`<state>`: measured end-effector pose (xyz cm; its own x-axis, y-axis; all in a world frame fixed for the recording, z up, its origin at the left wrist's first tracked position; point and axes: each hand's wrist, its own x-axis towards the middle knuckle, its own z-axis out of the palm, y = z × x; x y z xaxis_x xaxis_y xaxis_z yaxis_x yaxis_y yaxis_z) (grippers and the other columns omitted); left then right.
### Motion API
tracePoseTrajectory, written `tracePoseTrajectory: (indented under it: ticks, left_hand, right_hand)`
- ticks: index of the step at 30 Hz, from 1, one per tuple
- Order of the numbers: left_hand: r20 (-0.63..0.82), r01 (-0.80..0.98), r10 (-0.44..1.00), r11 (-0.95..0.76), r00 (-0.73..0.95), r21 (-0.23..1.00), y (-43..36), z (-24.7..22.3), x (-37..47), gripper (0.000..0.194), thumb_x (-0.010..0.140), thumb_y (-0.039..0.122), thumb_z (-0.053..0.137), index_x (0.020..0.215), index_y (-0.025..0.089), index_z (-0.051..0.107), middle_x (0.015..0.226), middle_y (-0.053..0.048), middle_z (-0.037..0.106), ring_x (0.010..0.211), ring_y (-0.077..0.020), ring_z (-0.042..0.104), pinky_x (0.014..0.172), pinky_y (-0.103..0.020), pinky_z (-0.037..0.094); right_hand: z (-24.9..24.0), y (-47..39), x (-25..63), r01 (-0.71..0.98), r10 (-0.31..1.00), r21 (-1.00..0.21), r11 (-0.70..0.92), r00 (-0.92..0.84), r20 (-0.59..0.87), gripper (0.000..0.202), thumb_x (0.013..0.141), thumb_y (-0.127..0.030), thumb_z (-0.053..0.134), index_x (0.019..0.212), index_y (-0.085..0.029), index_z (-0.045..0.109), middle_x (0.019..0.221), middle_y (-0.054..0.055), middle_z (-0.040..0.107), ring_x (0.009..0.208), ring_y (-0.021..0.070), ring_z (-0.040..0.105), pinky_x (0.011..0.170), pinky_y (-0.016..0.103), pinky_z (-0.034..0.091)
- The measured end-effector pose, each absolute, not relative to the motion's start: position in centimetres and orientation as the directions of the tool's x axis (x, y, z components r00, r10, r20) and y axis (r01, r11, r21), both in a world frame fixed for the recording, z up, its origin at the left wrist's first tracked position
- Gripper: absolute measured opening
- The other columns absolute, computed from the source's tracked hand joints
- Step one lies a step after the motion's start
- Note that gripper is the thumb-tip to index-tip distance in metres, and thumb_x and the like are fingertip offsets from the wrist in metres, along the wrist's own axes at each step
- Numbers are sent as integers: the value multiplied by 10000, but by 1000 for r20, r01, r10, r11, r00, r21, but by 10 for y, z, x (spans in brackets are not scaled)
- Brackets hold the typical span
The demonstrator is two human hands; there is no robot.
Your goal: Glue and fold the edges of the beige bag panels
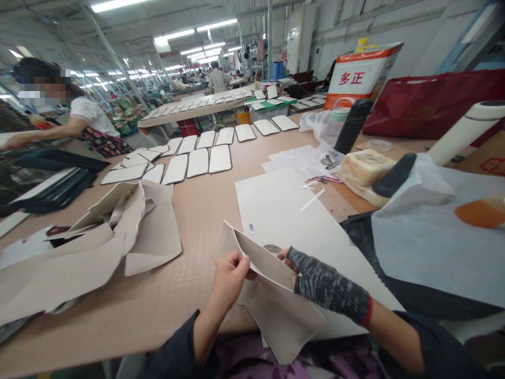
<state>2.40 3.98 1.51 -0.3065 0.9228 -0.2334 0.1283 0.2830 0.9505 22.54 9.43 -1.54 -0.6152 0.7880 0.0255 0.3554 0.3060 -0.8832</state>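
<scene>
A beige leather bag panel (282,316) with a pocket-like fold hangs between my two hands over the table's near edge. My bare left hand (231,273) pinches the fold's pale upper edge between thumb and fingers. On the other side my right hand (323,281), in a dark grey fingerless knit glove with a red cuff, grips the panel's far side; its fingertips are partly hidden behind the leather. Beneath the panel lies a large off-white sheet (284,210), with a small metal piece (251,227) on it.
Beige leather pieces (153,231) lie heaped at left. White dark-edged panels (198,162) stand in rows beyond. At right are a black bottle (353,125), a wrapped yellowish block (366,166), a white bottle (467,131) and a large can (351,76). A co-worker (94,118) works at far left.
</scene>
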Motion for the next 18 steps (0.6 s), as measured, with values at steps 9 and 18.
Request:
tracePoseTrajectory:
  ticks: [9, 18]
  left_hand:
    - [-208, 106, 939, 245, -274, 964, 43, 17, 35, 290, 739, 387, 568, 567, 174, 473, 526, -20, 607, 522, -166, 614, 527, -268, 505]
    - [-33, 395, 994, 73, -106, 916, 42, 13, 34, 286, 802, 398, 542, 637, 166, 572, 627, -35, 624, 606, -157, 584, 584, -257, 471]
  right_hand:
    - [5, 101, 223, 462, 848, -752, 470, -472, 240, 235, 754, -236, 491, 978, -183, 535, 944, 86, 637, 853, 203, 620, 765, 355, 521]
    - [-8, 53, 190, 635, 883, -617, 465, -286, 371, 324, 929, -349, 308, 1006, -183, 575, 719, 128, 641, 660, 221, 634, 537, 330, 550]
